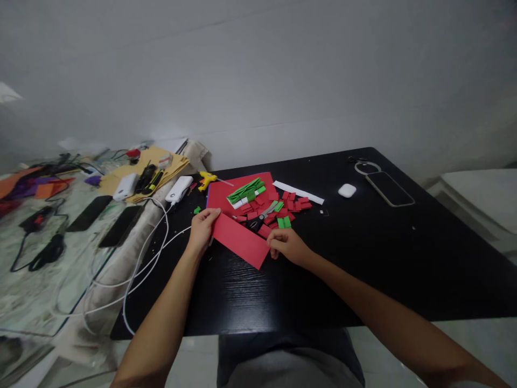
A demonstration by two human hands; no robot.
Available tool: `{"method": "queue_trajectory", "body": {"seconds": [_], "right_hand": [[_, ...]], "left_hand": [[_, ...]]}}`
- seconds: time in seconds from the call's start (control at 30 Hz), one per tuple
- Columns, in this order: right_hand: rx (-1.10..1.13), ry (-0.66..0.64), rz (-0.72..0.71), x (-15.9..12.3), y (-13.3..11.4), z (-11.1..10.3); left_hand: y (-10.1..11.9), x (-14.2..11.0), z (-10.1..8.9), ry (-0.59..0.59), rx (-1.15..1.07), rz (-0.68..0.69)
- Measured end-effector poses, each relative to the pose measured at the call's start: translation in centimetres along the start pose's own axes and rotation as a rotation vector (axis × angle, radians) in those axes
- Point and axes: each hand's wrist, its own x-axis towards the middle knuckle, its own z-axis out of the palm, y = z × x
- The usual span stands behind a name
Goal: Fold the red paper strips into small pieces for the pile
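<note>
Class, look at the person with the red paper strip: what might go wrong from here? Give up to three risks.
1. The red paper strip is in the left hand, with the right hand at its other end; uneven handling might crease it.
2. The scissors lie among small red pieces just beyond it, so a careless reach might scatter some or nick a hand.
3. A white cable runs near the left forearm and might snag.

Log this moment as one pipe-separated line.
left hand: holds red rectangular paper strip, left end | right hand: at strip's right end | beyond strip: black-handled scissors among small folded red paper pieces
</note>
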Motion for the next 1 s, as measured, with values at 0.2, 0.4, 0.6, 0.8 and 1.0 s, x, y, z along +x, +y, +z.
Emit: {"method": "queue_trajectory", "body": {"seconds": [0.2,0.4,0.6,0.8,1.0], "right_hand": [[0.002,-0.002,-0.031,0.1,0.0,-0.4],[0.008,-0.029,-0.050,0.1,0.1,-0.6],[-0.008,-0.066,-0.060,-0.1,-0.3,-0.4],[-0.021,-0.060,-0.044,-0.1,-0.2,0.0],[-0.045,-0.015,-0.054,0.2,0.0,0.2]], "left_hand": [[0.0,0.0,0.1,0.012,-0.003,-0.005],[0.0,-0.1,0.1,-0.025,-0.009,-0.023],[-0.1,-1.8,1.4,-0.197,0.027,-0.066],[-0.7,-4.0,3.4,-0.325,0.098,-0.062],[-1.1,-5.3,4.9,-0.375,0.128,-0.084]]}}
